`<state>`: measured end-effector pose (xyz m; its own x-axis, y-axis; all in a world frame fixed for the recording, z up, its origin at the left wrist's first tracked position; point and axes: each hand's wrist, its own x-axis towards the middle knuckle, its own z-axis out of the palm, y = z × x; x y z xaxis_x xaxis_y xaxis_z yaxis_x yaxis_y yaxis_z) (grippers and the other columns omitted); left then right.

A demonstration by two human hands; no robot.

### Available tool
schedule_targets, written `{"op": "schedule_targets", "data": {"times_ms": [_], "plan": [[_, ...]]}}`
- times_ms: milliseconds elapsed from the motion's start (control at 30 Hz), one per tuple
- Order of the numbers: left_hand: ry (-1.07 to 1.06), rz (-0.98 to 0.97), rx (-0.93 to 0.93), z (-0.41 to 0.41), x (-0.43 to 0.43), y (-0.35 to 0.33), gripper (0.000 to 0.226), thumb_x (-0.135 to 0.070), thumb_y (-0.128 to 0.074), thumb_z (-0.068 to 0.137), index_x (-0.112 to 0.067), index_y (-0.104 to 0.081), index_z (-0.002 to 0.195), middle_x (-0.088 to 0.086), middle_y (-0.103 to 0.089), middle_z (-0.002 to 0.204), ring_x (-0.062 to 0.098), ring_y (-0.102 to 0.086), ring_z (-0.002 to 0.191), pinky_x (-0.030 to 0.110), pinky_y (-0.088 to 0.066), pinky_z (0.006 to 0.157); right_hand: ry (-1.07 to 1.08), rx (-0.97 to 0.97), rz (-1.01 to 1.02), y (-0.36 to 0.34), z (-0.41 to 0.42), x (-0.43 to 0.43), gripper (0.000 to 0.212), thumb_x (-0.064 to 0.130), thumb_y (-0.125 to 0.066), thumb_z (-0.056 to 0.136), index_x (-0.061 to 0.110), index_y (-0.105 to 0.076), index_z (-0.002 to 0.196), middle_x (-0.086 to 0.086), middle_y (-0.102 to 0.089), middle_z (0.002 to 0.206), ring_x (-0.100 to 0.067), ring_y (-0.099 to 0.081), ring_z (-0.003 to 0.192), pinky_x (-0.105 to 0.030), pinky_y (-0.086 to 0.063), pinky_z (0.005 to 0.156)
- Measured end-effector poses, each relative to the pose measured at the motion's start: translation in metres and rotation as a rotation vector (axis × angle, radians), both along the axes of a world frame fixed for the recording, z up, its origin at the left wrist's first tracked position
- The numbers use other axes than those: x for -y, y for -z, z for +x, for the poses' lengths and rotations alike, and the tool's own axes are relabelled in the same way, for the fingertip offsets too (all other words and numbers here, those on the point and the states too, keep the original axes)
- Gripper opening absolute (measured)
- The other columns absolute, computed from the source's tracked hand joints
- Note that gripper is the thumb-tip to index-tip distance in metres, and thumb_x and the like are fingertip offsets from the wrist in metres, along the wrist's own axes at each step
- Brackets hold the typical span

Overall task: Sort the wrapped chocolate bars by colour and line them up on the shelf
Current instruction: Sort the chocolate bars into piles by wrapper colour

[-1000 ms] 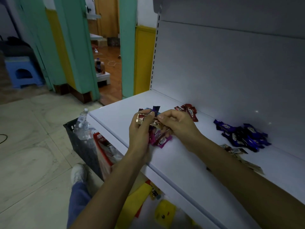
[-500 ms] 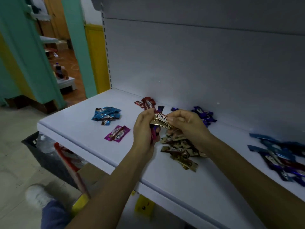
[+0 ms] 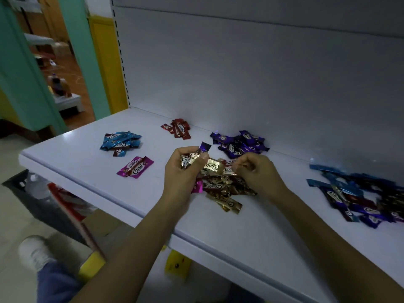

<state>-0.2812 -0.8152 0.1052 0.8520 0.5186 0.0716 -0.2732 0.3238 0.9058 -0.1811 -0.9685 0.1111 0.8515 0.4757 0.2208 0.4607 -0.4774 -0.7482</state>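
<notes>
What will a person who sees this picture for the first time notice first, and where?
The two hands in the middle of the white shelf: the left hand grips a bunch of bars, the right hand pinches a gold bar over the gold pile. Around them lie a light blue pile and pink bars at left, a red pile and purple pile at the back, a mixed heap at right.

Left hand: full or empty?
Full. The left hand grips a bunch of bars, gold with a purple end sticking up, thumb across them.
</notes>
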Motion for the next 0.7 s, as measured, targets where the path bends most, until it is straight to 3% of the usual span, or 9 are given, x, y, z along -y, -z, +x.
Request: {"op": "schedule_targets", "data": {"times_ms": [133, 233, 300, 400, 467, 533, 600, 633, 700], "plan": [[0.011, 0.010, -0.001, 0.000, 0.000, 0.003, 0.036, -0.021, -0.073, 0.069, -0.012, -0.061, 0.102, 0.015, -0.069, 0.095, 0.035, -0.068, 0.090, 0.049, -0.057, 0.079, 0.070, 0.203, 0.005, 0.000, -0.001, -0.002, 0.012, 0.026, -0.062, 0.089, 0.030, -0.064, 0.078, 0.011, -0.061, 0.083, -0.003, -0.053, 0.078, -0.025, -0.041, 0.073], [0.015, 0.010, -0.006, -0.001, -0.001, 0.004, 0.040, -0.022, -0.074, 0.067, -0.011, -0.060, 0.103, 0.017, -0.068, 0.099, 0.037, -0.066, 0.094, 0.053, -0.055, 0.082, -0.064, 0.073, 0.173, -0.011, -0.017, -0.011, 0.031, 0.040, -0.058, 0.090, 0.012, -0.070, 0.086, -0.004, -0.066, 0.086, -0.011, -0.059, 0.082, -0.016, -0.044, 0.069], [0.018, 0.038, 0.009, -0.002, 0.000, 0.003, 0.043, -0.025, -0.075, 0.066, -0.010, -0.060, 0.103, 0.018, -0.067, 0.099, 0.035, -0.066, 0.092, 0.052, -0.055, 0.083, -0.185, -0.005, 0.182, -0.013, -0.028, -0.018, 0.017, 0.030, -0.064, 0.087, 0.015, -0.071, 0.085, 0.002, -0.068, 0.084, -0.007, -0.062, 0.080, -0.014, -0.048, 0.069], [0.024, 0.014, 0.009, -0.002, -0.001, 0.004, 0.040, -0.024, -0.073, 0.074, -0.008, -0.059, 0.106, 0.016, -0.067, 0.091, 0.023, -0.068, 0.075, 0.039, -0.058, 0.067, -0.154, -0.053, 0.291, -0.012, -0.029, -0.020, 0.006, 0.013, -0.066, 0.086, 0.015, -0.070, 0.083, 0.001, -0.069, 0.080, -0.012, -0.065, 0.078, -0.019, -0.052, 0.070], [-0.001, -0.025, -0.003, -0.002, -0.002, 0.002, 0.023, -0.014, -0.066, 0.085, -0.008, -0.059, 0.106, 0.008, -0.061, 0.080, 0.008, -0.057, 0.053, 0.023, -0.049, 0.048, -0.068, -0.060, 0.358, -0.011, -0.023, -0.013, 0.006, 0.013, -0.066, 0.086, 0.016, -0.070, 0.084, 0.002, -0.069, 0.078, -0.009, -0.064, 0.075, -0.017, -0.052, 0.070], [-0.013, -0.054, -0.022, -0.001, -0.002, 0.002, 0.014, -0.007, -0.061, 0.090, -0.011, -0.060, 0.104, 0.007, -0.054, 0.076, 0.005, -0.047, 0.046, 0.017, -0.041, 0.040, -0.009, 0.019, 0.348, -0.008, -0.018, -0.005, 0.007, 0.013, -0.068, 0.085, 0.019, -0.070, 0.082, 0.008, -0.067, 0.075, 0.001, -0.060, 0.070, -0.010, -0.047, 0.066], [-0.016, -0.076, -0.021, -0.002, -0.002, 0.001, 0.016, -0.002, -0.057, 0.091, -0.013, -0.060, 0.102, 0.007, -0.053, 0.074, 0.005, -0.044, 0.044, 0.016, -0.038, 0.038, 0.029, 0.246, 0.176, -0.001, -0.015, 0.002, 0.005, 0.016, -0.072, 0.081, 0.021, -0.071, 0.082, 0.014, -0.063, 0.077, 0.004, -0.055, 0.071, -0.012, -0.042, 0.072], [-0.015, -0.080, -0.018, -0.002, -0.002, 0.001, 0.018, 0.000, -0.055, 0.091, -0.013, -0.060, 0.102, 0.007, -0.054, 0.076, 0.004, -0.044, 0.043, 0.016, -0.037, 0.038, 0.031, 0.368, 0.053, 0.004, -0.013, 0.004, 0.005, 0.021, -0.074, 0.079, 0.022, -0.072, 0.083, 0.016, -0.061, 0.080, 0.002, -0.052, 0.074, -0.020, -0.040, 0.079], [-0.002, -0.066, -0.014, -0.005, -0.001, -0.002, 0.020, 0.001, -0.054, 0.091, -0.014, -0.060, 0.102, 0.008, -0.055, 0.082, 0.004, -0.044, 0.043, 0.016, -0.038, 0.038, -0.006, 0.463, -0.147, 0.010, -0.011, 0.005, 0.008, 0.029, -0.075, 0.078, 0.025, -0.073, 0.085, 0.015, -0.058, 0.087, -0.002, -0.047, 0.085, -0.029, -0.031, 0.087]]}}
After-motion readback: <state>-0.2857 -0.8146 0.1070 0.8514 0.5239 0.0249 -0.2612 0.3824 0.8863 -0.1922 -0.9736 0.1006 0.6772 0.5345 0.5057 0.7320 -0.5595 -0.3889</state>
